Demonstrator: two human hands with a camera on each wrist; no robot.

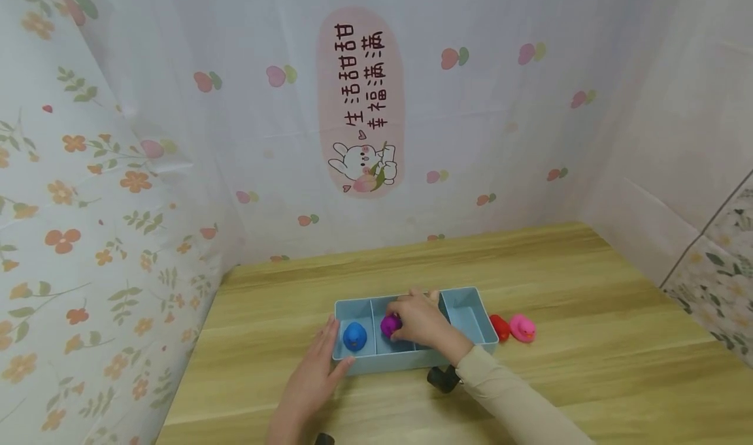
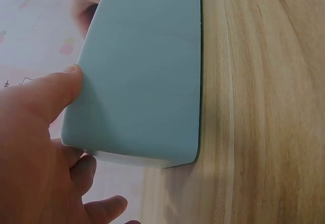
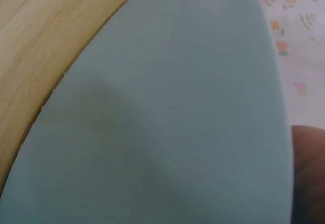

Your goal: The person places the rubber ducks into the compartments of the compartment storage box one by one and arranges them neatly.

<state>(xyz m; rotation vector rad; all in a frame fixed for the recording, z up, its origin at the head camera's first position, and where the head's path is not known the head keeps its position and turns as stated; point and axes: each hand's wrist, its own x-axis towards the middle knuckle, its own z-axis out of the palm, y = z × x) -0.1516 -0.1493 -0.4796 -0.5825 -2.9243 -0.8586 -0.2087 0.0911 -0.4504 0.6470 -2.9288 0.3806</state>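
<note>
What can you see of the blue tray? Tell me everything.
The blue tray is pale, long, open-topped and plastic-looking, with thin dividers making a row of compartments. It stands upright on the wood-grained table. The left hand touches its left end and near rim. A blue duck sits in the leftmost compartment; the right hand holds a purple toy in or over the next, hiding part of the tray.

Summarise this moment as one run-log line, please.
left grip: touching tray, left end; blue duck: leftmost compartment; right grip: pinching purple toy, next compartment; red toy, pink duck: right of tray
</note>
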